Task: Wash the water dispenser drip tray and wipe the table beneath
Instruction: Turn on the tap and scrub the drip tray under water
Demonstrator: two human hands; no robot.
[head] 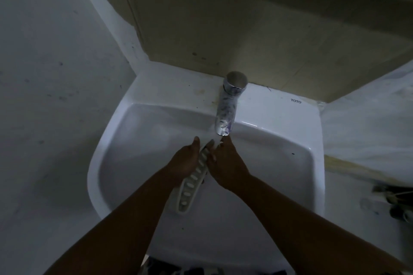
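Over the white sink (pixel 279 118), both hands are holding the slotted drip tray (pixel 192 182) on edge, one long side up, just below the spout of the chrome tap (pixel 225 114). The left hand (pixel 184 163) is pressing its grip closed against the tray's left face, fingers reaching toward the far end. The right hand (pixel 225 163) is gripping the tray's right side, fingers curled over the top edge. The tray's near end is hanging over the basin.

Glossy white ceramic sink (pixel 263 114), shiny chrome metal tap (pixel 228 105), matt grey slotted plastic drip tray (pixel 190 187)
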